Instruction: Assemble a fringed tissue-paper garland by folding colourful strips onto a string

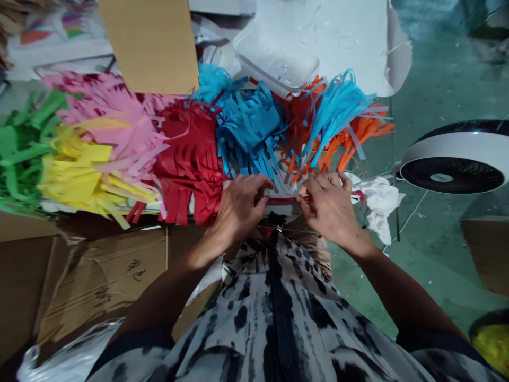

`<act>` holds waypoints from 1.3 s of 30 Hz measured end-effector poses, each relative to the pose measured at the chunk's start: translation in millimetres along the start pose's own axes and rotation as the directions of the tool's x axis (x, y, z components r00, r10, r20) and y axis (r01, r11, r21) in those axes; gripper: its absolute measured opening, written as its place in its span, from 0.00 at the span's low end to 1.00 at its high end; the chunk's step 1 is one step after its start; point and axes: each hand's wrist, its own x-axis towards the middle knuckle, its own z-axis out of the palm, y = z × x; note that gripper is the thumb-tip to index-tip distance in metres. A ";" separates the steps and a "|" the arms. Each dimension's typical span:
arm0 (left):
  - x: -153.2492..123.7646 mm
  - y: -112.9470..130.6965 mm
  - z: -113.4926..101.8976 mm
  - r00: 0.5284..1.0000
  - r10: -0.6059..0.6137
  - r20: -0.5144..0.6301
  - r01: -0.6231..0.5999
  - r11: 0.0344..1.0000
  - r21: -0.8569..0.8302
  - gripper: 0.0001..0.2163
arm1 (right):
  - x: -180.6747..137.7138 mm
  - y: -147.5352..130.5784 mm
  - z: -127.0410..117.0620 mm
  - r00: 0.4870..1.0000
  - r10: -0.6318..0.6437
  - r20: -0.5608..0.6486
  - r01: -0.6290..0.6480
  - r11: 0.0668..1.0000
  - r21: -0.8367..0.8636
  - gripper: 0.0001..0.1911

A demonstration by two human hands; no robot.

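Observation:
Stretched level between my two hands at the table's front edge is a narrow red paper strip [283, 199]. My left hand [244, 204] pinches its left part between thumb and fingers. On the other side my right hand [328, 207] is closed on the strip, with a red end showing past the knuckles. Red fringed tissue paper [189, 154] lies just left of my left hand. Blue fringed paper [250, 124] is piled beyond both hands, and orange fringe [338, 143] with light blue strips [340, 109] lies beyond the right one.
Pink [127, 116], yellow [79, 170] and green fringed paper [24, 143] fill the left. A clear plastic tub [274, 58] and a cardboard sheet [151, 42] lie at the back. A fan [453, 159] stands at right; a carton [107, 281] sits lower left. Crumpled white tissue [379, 204] is near my right hand.

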 end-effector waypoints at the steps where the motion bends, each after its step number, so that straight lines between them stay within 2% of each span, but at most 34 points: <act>1: -2.6 -2.1 2.1 0.998 0.066 -0.010 -0.066 0.998 -0.015 0.12 | -2.3 1.2 2.9 0.999 -0.026 -0.026 0.026 1.000 0.017 0.08; 3: -8.3 -5.3 7.1 0.978 0.206 -0.034 -0.205 0.979 0.019 0.18 | -6.9 3.6 9.3 0.989 -0.112 -0.094 0.116 0.992 0.040 0.10; 5: -12.7 -5.9 12.0 0.959 0.277 -0.060 -0.270 0.956 0.112 0.17 | -11.1 5.5 14.4 0.965 -0.199 -0.169 0.204 0.979 0.016 0.12; 8: -16.1 -4.2 16.0 0.949 0.307 -0.073 -0.287 0.936 0.206 0.14 | -17.7 7.8 16.4 0.943 -0.252 -0.218 0.243 0.968 -0.065 0.14; 14: -33.2 -17.6 6.0 0.949 0.315 -0.025 -0.298 0.918 0.260 0.18 | -31.9 12.9 6.7 0.957 -0.237 -0.168 0.214 0.966 -0.143 0.18; 18: -43.3 -21.8 -2.9 0.952 0.299 -0.062 -0.264 0.909 0.323 0.18 | -26.4 5.8 1.0 0.962 -0.252 -0.105 0.238 0.963 -0.128 0.13; 23: -46.0 -0.8 -0.7 0.919 0.385 -0.081 -0.338 0.879 0.337 0.13 | -18.7 -14.4 2.7 0.934 -0.294 -0.202 0.281 0.955 -0.091 0.08; 27: -62.6 7.3 10.0 0.934 0.345 -0.089 -0.303 0.901 0.310 0.13 | -33.9 -30.0 11.4 0.931 -0.305 -0.198 0.298 0.952 -0.066 0.13; 30: -76.4 3.0 20.9 0.944 0.312 -0.106 -0.273 0.920 0.280 0.12 | -48.0 -38.2 20.6 0.936 -0.307 -0.173 0.302 0.952 -0.051 0.16; 33: -83.7 -1.5 28.0 0.934 0.327 -0.146 -0.277 0.918 0.285 0.11 | -54.3 -42.9 28.0 0.940 -0.272 -0.207 0.275 0.961 -0.014 0.17; 36: -86.9 3.9 26.3 0.931 0.314 -0.188 -0.262 0.930 0.259 0.09 | -53.4 -44.5 27.2 0.913 -0.312 -0.264 0.303 0.950 -0.075 0.18; 39: -88.8 20.4 16.3 0.953 0.208 -0.222 -0.193 0.977 0.087 0.07 | -50.2 -43.4 14.7 0.867 -0.383 -0.318 0.350 0.924 -0.156 0.15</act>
